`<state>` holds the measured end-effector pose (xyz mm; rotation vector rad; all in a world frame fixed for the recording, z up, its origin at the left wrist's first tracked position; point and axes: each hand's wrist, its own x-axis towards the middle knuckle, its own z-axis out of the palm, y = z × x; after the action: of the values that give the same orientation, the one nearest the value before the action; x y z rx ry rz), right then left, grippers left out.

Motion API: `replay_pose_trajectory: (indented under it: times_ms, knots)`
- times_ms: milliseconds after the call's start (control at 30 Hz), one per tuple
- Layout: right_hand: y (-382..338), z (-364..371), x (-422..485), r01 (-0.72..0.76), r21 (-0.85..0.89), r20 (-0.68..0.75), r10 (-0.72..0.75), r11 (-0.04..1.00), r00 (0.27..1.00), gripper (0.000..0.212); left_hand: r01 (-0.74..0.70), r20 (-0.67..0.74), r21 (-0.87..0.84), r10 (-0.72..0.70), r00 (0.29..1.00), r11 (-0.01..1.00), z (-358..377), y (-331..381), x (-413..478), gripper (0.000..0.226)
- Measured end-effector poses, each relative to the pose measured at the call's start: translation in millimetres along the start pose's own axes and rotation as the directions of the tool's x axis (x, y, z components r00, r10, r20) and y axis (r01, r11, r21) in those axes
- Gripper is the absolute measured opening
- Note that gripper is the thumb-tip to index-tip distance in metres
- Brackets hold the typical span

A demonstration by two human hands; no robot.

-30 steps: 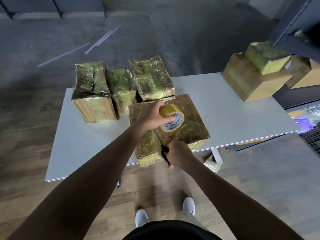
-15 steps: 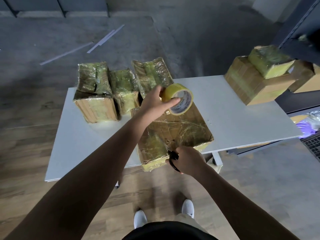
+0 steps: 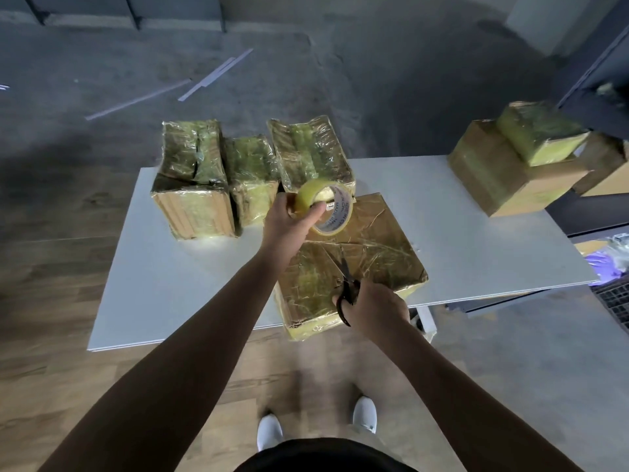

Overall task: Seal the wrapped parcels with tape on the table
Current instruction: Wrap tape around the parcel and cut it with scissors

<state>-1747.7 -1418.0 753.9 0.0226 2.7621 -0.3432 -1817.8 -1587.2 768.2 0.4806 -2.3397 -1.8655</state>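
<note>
The person stands at the near edge of a white counter [image 3: 190,284] with both bare arms reaching out over it. The left hand [image 3: 292,223] grips a roll of yellowish tape [image 3: 325,207], thumb curled over its outer face and fingers wrapped round the rim, and holds it up over the far edge of the big wrapped parcel [image 3: 374,247]. Whether a strand runs from the roll down to the wrap I cannot tell. That parcel lies flat in front of the person, its near corner jutting out past the counter's edge. The right hand [image 3: 374,304] is closed round the handles of black scissors [image 3: 347,284], whose blades point away across the parcel's shiny top. Three more wrapped parcels stand in a close row along the far left of the counter: a tall one [image 3: 192,178], a smaller one [image 3: 252,178] and a third [image 3: 309,151] just behind the roll. At the far right corner sits a cardboard box [image 3: 503,178] with a small wrapped packet [image 3: 541,134] on top.
</note>
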Motion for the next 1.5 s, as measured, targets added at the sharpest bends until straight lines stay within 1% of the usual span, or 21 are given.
replay_pose_trajectory:
  times_ms: [100, 233, 367, 433, 567, 700, 800, 1000, 1067, 1167, 1233, 1400, 1500]
  knots:
    - [-16, 6, 15, -0.001, 0.027, -0.044, 0.002, 1.0, 0.999, 0.049, -0.008, -0.046, -0.044, 0.006, 0.999, 0.999, -3, 0, -3, 0.041]
    - [-37, 17, 35, -0.001, -0.097, -0.08, -0.006, 0.995, 0.997, 0.059, -0.007, -0.083, -0.039, 0.004, 0.997, 0.999, -8, -9, -10, 0.045]
    - [-35, 20, 48, -0.005, -0.166, -0.091, -0.011, 0.986, 0.996, 0.051, 0.008, -0.118, -0.006, -0.008, 0.993, 1.0, -11, -13, -17, 0.043]
    - [-25, 15, 51, 0.001, -0.127, -0.112, -0.015, 0.992, 0.994, 0.047, 0.014, -0.126, -0.003, -0.014, 0.992, 1.0, -11, -15, -20, 0.044]
    - [16, -7, 61, 0.007, 0.053, -0.206, 0.004, 0.999, 0.979, 0.041, 0.04, -0.118, -0.005, -0.04, 0.992, 0.999, -1, -15, -21, 0.045]
    - [64, -31, 84, -0.003, 0.053, -0.248, 0.016, 0.999, 0.969, 0.03, 0.03, -0.116, -0.009, -0.031, 0.993, 1.0, 29, -6, -17, 0.046]
    - [101, -45, 102, -0.054, 0.071, -0.248, 0.07, 0.996, 0.966, 0.03, 0.052, -0.091, -0.011, -0.052, 0.995, 0.999, 55, 3, -14, 0.042]
    - [152, -49, 138, -0.129, 0.141, -0.203, 0.157, 0.981, 0.967, 0.031, 0.115, -0.077, -0.061, -0.12, 0.99, 0.991, 108, 18, -5, 0.034]
    - [164, -46, 150, -0.147, 0.133, -0.2, 0.172, 0.98, 0.965, 0.032, 0.131, -0.059, -0.073, -0.136, 0.989, 0.989, 121, 22, -3, 0.033]
    - [185, -38, 165, -0.175, 0.025, -0.121, 0.177, 0.984, 0.977, 0.034, 0.138, -0.036, -0.066, -0.141, 0.989, 0.988, 141, 28, 1, 0.035]
    - [195, -30, 172, -0.175, -0.043, -0.069, 0.172, 0.984, 0.983, 0.034, 0.135, -0.037, -0.091, -0.139, 0.99, 0.987, 154, 33, 2, 0.034]
    - [200, -12, 183, -0.106, -0.122, 0.054, 0.113, 0.987, 0.992, 0.029, 0.146, -0.053, -0.076, -0.15, 0.987, 0.986, 178, 36, 4, 0.03]
    - [199, -11, 188, -0.06, -0.269, 0.082, 0.085, 0.961, 0.993, 0.032, 0.163, -0.051, -0.095, -0.169, 0.984, 0.982, 187, 39, 2, 0.027]
